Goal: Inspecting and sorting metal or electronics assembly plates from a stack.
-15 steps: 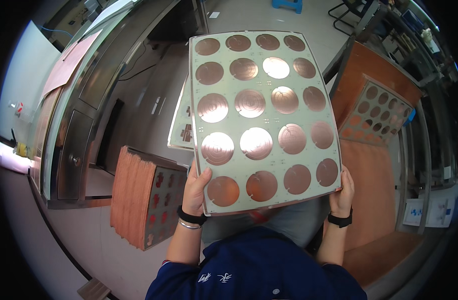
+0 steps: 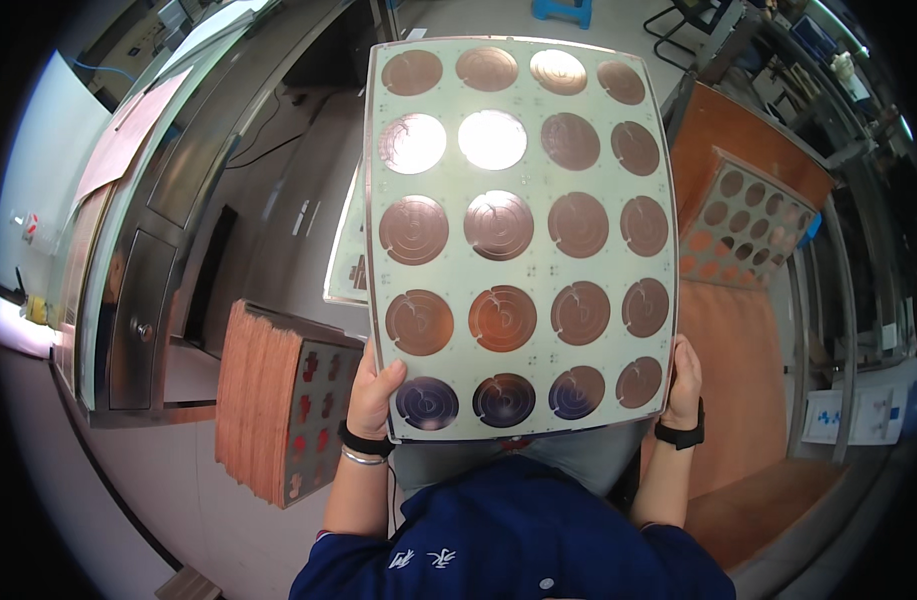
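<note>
Left hand [image 2: 376, 395] grips the lower left edge of a pale green panel [image 2: 533, 262], thumb on its face; right hand [image 2: 684, 380] holds the lower right edge. Panel bears five rows of four copper discs [image 2: 578, 225]; two show strong glare. Panel stack [image 2: 263, 405] stands at left; disc-patterned board [image 2: 748, 220] leans against brown backing [image 2: 753, 130] at right.

A workshop floor, apparently one for circuit boards, surrounds a worker in a navy shirt [image 2: 508, 535]. A pale green panel [image 2: 523, 268] bearing rows of coppery discs fills the foreground, while a thick stack of copper-edged panels [image 2: 250, 405] stands at left. A similar disc-patterned board [image 2: 750, 222] leans on an orange-brown wooden stand [image 2: 733, 370] at right, opposite a metal workbench with a drawer [image 2: 141, 328] and near a blue plastic stool [image 2: 562, 11].
</note>
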### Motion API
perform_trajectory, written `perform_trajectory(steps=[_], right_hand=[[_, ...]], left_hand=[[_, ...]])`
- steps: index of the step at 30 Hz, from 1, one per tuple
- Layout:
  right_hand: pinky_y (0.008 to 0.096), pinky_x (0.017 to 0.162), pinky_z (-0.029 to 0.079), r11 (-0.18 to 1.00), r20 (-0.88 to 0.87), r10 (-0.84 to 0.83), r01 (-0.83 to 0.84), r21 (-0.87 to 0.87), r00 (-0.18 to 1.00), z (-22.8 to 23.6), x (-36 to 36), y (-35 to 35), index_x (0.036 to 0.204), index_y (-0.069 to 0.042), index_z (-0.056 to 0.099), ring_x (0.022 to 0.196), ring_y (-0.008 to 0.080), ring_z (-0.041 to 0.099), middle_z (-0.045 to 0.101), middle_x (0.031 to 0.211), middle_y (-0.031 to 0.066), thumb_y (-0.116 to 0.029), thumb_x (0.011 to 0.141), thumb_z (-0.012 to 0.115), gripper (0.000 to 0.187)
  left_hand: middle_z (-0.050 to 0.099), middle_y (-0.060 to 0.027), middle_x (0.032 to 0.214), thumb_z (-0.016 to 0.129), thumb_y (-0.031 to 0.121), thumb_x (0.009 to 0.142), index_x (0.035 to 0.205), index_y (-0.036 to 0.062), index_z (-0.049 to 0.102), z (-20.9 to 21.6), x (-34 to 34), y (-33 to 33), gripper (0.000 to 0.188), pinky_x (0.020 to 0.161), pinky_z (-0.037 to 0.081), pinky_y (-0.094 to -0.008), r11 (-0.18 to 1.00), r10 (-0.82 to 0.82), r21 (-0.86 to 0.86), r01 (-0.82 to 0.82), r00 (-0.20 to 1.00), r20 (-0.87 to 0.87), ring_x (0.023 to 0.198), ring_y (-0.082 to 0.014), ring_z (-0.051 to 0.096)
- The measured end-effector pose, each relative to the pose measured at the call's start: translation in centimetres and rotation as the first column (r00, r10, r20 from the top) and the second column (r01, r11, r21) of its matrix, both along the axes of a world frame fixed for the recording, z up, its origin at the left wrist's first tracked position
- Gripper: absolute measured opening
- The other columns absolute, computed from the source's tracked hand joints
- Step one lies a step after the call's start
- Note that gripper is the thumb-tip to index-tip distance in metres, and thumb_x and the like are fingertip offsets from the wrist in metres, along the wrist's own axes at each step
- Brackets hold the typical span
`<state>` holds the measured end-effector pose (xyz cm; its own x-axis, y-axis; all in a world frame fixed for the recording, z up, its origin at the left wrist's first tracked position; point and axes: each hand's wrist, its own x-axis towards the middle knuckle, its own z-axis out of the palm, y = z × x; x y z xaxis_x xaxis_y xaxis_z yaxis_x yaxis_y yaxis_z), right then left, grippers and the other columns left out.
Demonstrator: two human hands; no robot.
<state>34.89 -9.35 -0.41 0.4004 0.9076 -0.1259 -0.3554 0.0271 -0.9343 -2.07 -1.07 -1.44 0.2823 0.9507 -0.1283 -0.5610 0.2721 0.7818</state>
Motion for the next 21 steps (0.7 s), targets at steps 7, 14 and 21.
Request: perform_trajectory(steps=[7, 14, 21], right_hand=[[0.0235, 0.076, 0.043, 0.998, 0.156, 0.061, -0.065, 0.023, 0.986, -0.1, 0.2, -0.3, 0.101, 0.001, 0.056, 0.082, 0.0090, 0.054, 0.060, 0.091, 0.0036, -0.028, 0.095, 0.047, 0.031], [0.0221, 0.074, 0.043, 0.993, 0.208, 0.100, -0.112, 0.045, 0.973, -0.4, 0.8, -0.6, 0.102, 0.001, 0.057, 0.083, 0.0075, 0.053, 0.060, 0.093, 0.0031, -0.029, 0.095, 0.048, 0.032], [0.0233, 0.075, 0.044, 0.988, 0.176, 0.152, -0.151, -0.018, 0.973, -1.1, 1.9, -0.7, 0.100, 0.001, 0.056, 0.087, 0.0102, 0.054, 0.060, 0.093, 0.0056, -0.033, 0.094, 0.048, 0.036]], left_hand=[[0.047, -0.0105, 0.127, 0.068, 0.022, 0.079, 0.135, 0.0000, 0.031, -0.5, -0.1, -0.3, 0.070, 0.098, 0.036, -0.0314, 1.000, -0.006, -0.009, 0.006, 1.000, -0.023, 0.115, -0.0179, 0.045], [0.047, -0.0138, 0.124, 0.070, 0.024, 0.077, 0.134, -0.0005, 0.031, 0.4, 0.5, 0.1, 0.073, 0.094, 0.041, -0.0343, 1.000, -0.024, -0.010, 0.024, 1.000, 0.011, 0.111, -0.0217, 0.050], [0.046, -0.0156, 0.125, 0.070, 0.022, 0.079, 0.133, -0.0007, 0.029, -0.1, 0.2, 0.2, 0.071, 0.091, 0.045, -0.0371, 1.000, -0.010, -0.005, 0.011, 0.998, 0.066, 0.110, -0.0250, 0.052]])
